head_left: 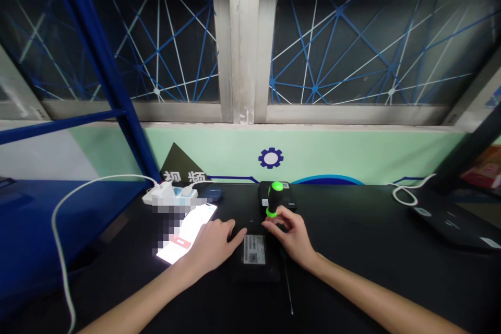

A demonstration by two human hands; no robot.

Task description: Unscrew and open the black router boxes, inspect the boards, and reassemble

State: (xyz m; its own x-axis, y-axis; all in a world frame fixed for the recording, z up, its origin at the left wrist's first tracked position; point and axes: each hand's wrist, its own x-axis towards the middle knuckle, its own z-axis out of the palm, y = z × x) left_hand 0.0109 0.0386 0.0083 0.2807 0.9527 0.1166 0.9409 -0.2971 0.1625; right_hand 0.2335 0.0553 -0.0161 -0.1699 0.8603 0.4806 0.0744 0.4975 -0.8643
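A stubby screwdriver [276, 199] with a black and bright green handle stands nearly upright in my right hand [291, 232]. Thumb and fingers pinch it just below the lower green ring; its tip is hidden by the fingers. Below lies a flat black device [256, 271] with a white printed label [254, 249]. My left hand [217, 240] rests at the device's upper left, thumb and fingers apart, holding nothing. A glowing phone [203, 214] lies under and beside that hand. A second screwdriver's thin shaft [288, 284] lies to the right of the device.
Behind the upright screwdriver sits a small black box [290, 197]. A white power strip [172, 193] with plugs stands at the back left, its cable [58, 240] looping down. At right lie another flat black device [454, 224] and a white cord [407, 198].
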